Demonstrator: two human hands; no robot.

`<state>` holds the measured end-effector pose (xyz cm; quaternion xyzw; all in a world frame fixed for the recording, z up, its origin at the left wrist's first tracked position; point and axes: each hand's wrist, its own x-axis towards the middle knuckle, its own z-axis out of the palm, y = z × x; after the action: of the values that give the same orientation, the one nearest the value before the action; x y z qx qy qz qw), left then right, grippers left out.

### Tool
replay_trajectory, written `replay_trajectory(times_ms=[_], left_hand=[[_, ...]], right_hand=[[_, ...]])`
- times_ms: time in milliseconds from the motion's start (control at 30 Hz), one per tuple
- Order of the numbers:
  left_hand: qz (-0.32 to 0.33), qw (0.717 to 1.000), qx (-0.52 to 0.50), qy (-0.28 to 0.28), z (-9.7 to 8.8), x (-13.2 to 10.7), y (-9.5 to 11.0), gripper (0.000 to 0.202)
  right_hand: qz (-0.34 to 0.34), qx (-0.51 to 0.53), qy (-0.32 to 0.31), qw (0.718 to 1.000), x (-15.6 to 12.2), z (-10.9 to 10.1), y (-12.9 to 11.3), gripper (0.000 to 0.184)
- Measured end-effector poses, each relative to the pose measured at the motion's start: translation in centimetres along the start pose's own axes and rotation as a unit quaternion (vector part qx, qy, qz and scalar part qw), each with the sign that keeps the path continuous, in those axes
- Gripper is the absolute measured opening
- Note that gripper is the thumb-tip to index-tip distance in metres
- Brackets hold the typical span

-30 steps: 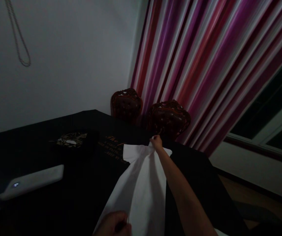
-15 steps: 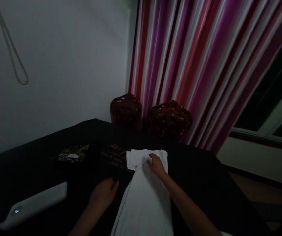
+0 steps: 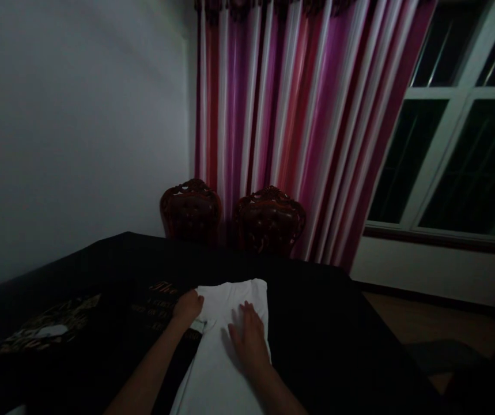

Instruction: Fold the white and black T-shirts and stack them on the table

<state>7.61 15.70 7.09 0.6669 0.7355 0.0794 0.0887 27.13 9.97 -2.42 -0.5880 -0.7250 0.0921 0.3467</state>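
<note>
A folded white garment [image 3: 223,363] lies lengthwise on the black-covered table [image 3: 316,328], its far end a little wider, with a flap at the left. At this flap's outer edge, my left hand [image 3: 187,308] is closed with the cloth's corner pinched between thumb and fingers. A small pale patch, perhaps a label, shows on the cloth just below that hand. My right hand [image 3: 250,340] rests over the garment's right side, fingers spread and palm down. Whether the whole palm touches the cloth, I cannot tell.
A dark item with a gold pattern and a white patch [image 3: 52,331] lies on the table at left. Gold lettering [image 3: 161,286] is printed on the cover. Two carved chairs [image 3: 191,210] stand behind the far edge, before a striped curtain [image 3: 273,115]. A window [image 3: 458,155] is at right.
My left hand has moved forward and taken hold of the garment's left edge. My right hand has opened flat and come nearer on the cloth. The view has tilted up and turned right.
</note>
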Motion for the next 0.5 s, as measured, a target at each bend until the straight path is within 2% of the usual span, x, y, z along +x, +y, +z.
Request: replay_trajectory(times_ms=[67, 133, 233, 300, 333, 400, 467, 500], left_hand=[[0.032, 0.999, -0.021, 0.015, -0.9, -0.1, 1.4, 0.033], [0.109, 0.993, -0.048, 0.025, -1.7, -1.1, 3.6, 0.033], [0.254, 0.963, -0.088, 0.008, -1.9, -4.3, 6.5, 0.035], [0.311, 0.945, -0.103, -0.008, -1.4, -7.2, 6.9, 0.043], [0.318, 0.942, -0.105, -0.013, -1.0, -8.7, 6.5, 0.046], [0.290, 0.952, -0.094, -0.016, 0.2, -11.6, 4.4, 0.047], [0.211, 0.976, -0.056, -0.009, 1.7, -14.5, 1.4, 0.041], [0.163, 0.986, -0.032, -0.004, 2.4, -16.0, -0.3, 0.042]], right_hand=[[0.000, 0.060, 0.061, 0.996, 0.4, -1.1, -0.3, 0.051], [-0.015, 0.106, 0.117, 0.987, 0.9, -3.1, -1.2, 0.045], [-0.049, 0.145, 0.188, 0.970, 1.9, -7.7, -3.3, 0.040], [-0.072, 0.153, 0.197, 0.966, 2.2, -11.1, -5.0, 0.032], [-0.081, 0.152, 0.178, 0.969, 2.0, -12.7, -5.9, 0.026], [-0.103, 0.125, 0.087, 0.983, 1.1, -15.1, -7.3, 0.019], [-0.147, 0.047, -0.039, 0.987, -1.1, -16.0, -8.2, 0.016], [-0.180, -0.008, -0.101, 0.979, -2.8, -15.9, -8.2, 0.017]])
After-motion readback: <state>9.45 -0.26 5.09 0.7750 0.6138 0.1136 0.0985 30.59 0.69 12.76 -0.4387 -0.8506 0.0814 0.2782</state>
